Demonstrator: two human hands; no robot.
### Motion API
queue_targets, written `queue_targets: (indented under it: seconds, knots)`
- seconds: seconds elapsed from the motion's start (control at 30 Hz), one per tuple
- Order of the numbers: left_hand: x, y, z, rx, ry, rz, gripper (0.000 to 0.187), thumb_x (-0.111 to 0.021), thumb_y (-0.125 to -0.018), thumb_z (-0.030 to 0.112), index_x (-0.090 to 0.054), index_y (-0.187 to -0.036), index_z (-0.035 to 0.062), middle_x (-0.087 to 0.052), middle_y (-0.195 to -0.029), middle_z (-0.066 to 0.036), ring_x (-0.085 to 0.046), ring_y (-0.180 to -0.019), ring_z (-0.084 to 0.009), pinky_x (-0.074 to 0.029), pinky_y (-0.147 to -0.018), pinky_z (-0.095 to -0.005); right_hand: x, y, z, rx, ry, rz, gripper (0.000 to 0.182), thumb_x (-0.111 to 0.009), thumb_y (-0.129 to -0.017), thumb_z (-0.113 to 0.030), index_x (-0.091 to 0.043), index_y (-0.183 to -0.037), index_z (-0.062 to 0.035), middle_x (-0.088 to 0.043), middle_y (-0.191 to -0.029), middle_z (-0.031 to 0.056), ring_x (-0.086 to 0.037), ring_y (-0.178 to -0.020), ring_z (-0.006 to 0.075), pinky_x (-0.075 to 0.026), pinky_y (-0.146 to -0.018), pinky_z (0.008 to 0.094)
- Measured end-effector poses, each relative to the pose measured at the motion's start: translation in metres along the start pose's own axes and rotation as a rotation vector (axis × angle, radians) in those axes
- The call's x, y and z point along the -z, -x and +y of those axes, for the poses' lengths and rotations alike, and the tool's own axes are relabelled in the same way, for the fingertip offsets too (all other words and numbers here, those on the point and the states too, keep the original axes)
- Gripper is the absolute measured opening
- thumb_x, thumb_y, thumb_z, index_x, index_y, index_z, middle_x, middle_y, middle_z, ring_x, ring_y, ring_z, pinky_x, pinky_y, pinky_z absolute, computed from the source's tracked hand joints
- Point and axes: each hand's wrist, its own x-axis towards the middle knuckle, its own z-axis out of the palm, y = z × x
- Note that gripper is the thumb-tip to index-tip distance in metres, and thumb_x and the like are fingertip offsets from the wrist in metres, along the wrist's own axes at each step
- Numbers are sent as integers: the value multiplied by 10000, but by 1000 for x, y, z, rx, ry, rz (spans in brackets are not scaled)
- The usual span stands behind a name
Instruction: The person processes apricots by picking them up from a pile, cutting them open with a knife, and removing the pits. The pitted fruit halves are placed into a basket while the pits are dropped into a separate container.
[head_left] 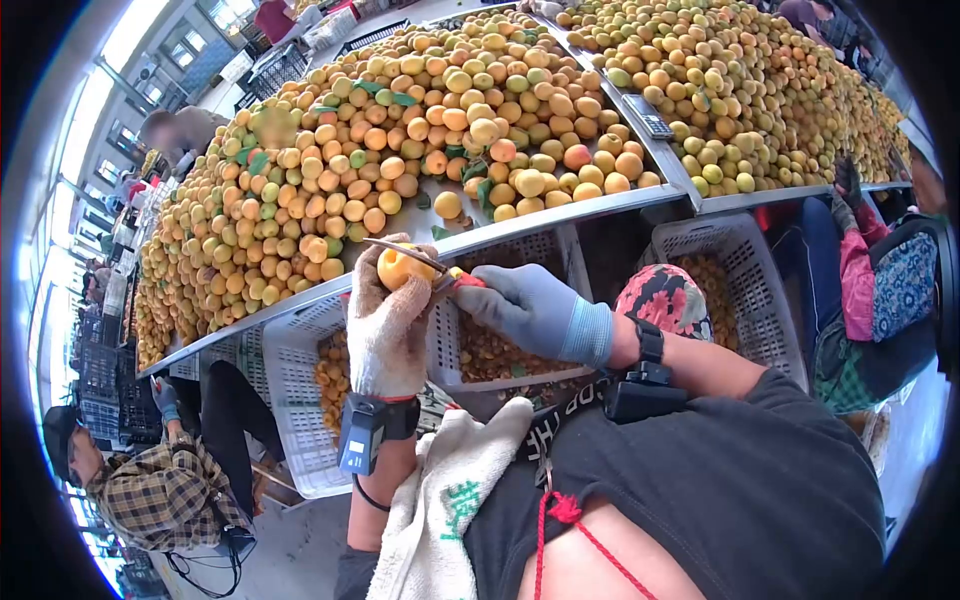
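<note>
An orange-yellow apricot (402, 268) is held up in the fingers of my left hand (385, 325), which wears a stained white knit glove. My right hand (530, 308), in a grey-blue coated glove, is closed around the red handle of a small knife (467, 279). The knife's thin blade lies across the upper side of the apricot. Both hands are close together over the near edge of a metal-rimmed table (560, 215). A large heap of apricots (400, 110) covers much of that table, with some green leaves among them.
White plastic crates (300, 440) with cut fruit stand below the table edge, one more crate (770, 290) at right. A dark handheld device (648, 116) rests on the divider. Co-workers sit left (160, 480) and right (880, 270). A white cloth (470, 490) hangs at my chest.
</note>
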Motion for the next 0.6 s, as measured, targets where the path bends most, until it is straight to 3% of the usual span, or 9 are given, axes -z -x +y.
queue_targets:
  seconds: [0.07, 0.13, 0.17, 0.2, 0.27, 0.47, 0.53, 0.57, 0.6]
  knots:
    - [-2, 3, 4, -12, -60, 22, 534, -689, -825, 98, -457, -1299, 18, -588, -1137, -141, -612, -986, -245, -519, -882, -360, 0, -2, 1, 46, 11, 3, 377, -488, -1021, -378, -599, -997, -18, -616, -787, 231, -609, -716, 390, -469, -649, 399]
    - [-2, 0, 2, -103, -112, 56, 520, -675, -830, 70, -455, -1298, 15, -589, -1124, -140, -616, -986, -243, -525, -887, -361, -1, 1, -3, -50, -49, -5, 363, -497, -1015, -373, -593, -1010, -23, -622, -799, 234, -608, -739, 421, -467, -647, 413]
    - [-11, 1, 7, -94, -98, 99, 523, -596, -810, -55, -423, -1300, -1, -589, -1089, -137, -628, -969, -234, -554, -866, -393, 1, 0, -7, -58, -20, -30, 351, -499, -1013, -356, -585, -996, -16, -622, -798, 237, -614, -743, 421, -466, -645, 423]
    - [-12, 0, 6, -113, -60, 81, 523, -613, -813, -46, -422, -1297, 0, -602, -1043, -138, -648, -895, -233, -564, -832, -379, 3, 0, -7, -27, -19, -43, 351, -499, -1013, -356, -585, -996, -16, -622, -798, 237, -614, -743, 421, -466, -645, 423]
    - [-14, 0, 8, -116, -85, 94, 475, -627, -848, 20, -452, -1289, 1, -608, -1061, -134, -640, -932, -245, -532, -874, -368, -2, 0, -7, 2, -2, 8, 345, -490, -1017, -345, -576, -980, -12, -619, -792, 236, -610, -738, 421, -463, -646, 435]
    - [-2, 1, -15, -65, 237, 109, 470, -775, -834, 168, -499, -1193, 43, -612, -1027, -113, -649, -941, -283, -541, -839, -392, -16, -3, 1, -4, 119, 23, 322, -484, -1013, -344, -558, -967, -34, -607, -777, 260, -590, -764, 476, -454, -620, 486]
    - [1, -2, -22, -85, 309, 123, 446, -776, -835, 162, -508, -1175, 55, -616, -1034, -109, -654, -939, -287, -553, -823, -404, -24, -8, 12, 35, 241, 80, 326, -472, -1014, -359, -549, -979, -45, -609, -762, 252, -592, -756, 476, -448, -615, 506]
    - [5, -4, -28, -74, 326, 149, 454, -777, -833, 152, -505, -1183, 54, -614, -1031, -111, -654, -936, -289, -554, -832, -405, -24, -8, 12, 3, 215, 80, 331, -480, -1023, -349, -538, -961, -29, -564, -761, 271, -515, -737, 509, -422, -595, 456]
    - [5, -6, -28, -51, 349, 182, 462, -777, -831, 142, -501, -1192, 54, -612, -1029, -113, -654, -932, -290, -555, -841, -407, -25, -9, 14, -16, 227, 74, 340, -480, -1023, -358, -536, -962, -28, -564, -754, 267, -541, -737, 499, -423, -596, 459]
